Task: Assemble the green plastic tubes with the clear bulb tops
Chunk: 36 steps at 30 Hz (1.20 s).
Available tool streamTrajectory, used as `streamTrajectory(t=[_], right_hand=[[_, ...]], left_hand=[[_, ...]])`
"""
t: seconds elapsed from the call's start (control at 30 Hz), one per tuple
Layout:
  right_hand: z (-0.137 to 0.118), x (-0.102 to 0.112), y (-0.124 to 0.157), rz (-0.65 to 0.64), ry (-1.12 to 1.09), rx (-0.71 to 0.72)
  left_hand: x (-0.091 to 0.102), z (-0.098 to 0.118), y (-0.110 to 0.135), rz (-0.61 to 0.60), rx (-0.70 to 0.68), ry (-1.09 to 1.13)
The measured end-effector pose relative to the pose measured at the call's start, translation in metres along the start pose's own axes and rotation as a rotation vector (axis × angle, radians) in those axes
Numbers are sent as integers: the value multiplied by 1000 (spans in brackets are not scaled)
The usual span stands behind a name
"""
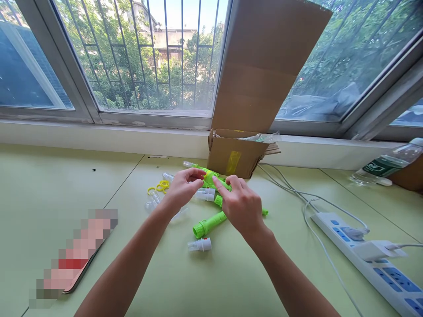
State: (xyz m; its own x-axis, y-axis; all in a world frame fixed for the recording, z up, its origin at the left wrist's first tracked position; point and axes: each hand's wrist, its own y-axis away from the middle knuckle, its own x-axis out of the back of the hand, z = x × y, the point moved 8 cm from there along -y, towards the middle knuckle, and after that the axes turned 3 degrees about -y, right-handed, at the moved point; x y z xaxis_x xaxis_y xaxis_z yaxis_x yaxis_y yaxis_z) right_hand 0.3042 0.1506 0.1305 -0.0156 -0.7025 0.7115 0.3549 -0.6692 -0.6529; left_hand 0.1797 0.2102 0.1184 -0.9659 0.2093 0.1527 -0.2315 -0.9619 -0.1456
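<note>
My left hand (185,187) is closed in a pinch, its fingertips at a yellow ring on the end of a bright green plastic tube (224,184). My right hand (243,204) is curled round that tube, its index finger stretched along it toward the ring. Beneath and beside the hands lie a green threaded tube (209,224), a white cap with a clear tip (200,245) and another white-and-clear piece (206,194). Several loose yellow rings (162,186) lie left of my left hand, near clear plastic pieces (153,201) partly hidden by my wrist.
An open cardboard box (236,154) stands against the window ledge behind the parts. On the right are a white power strip (370,259) with plugged-in cables and a plastic bottle (386,165). A flat, pixelated pinkish object (79,251) lies at left.
</note>
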Motion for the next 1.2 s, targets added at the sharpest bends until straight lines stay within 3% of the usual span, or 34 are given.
streamTrajectory(t=[0.2,0.43,0.63,0.93,1.07,1.13,1.2], right_hand=[[10,-6,0,-35,-154,-97],[24,-18,-2,-125,-939,-348],[4,-25,1,-375,-1599,-499],[-12,-24,6,-510,-2123,-664],[-16,-27,6,-530,-2197,-712],[-10,-28,5,-438,-2023,-705],[1,-21,2,-258,-1697,-632]], left_hand=[[-5,1,2,-36,-10,-18],[10,-2,-2,182,-36,163],[-3,6,0,-84,-34,469],[-13,3,-1,-144,-55,614],[-17,8,2,-152,-57,672],[-15,10,2,-134,-72,703],[-10,10,2,-87,-85,717]])
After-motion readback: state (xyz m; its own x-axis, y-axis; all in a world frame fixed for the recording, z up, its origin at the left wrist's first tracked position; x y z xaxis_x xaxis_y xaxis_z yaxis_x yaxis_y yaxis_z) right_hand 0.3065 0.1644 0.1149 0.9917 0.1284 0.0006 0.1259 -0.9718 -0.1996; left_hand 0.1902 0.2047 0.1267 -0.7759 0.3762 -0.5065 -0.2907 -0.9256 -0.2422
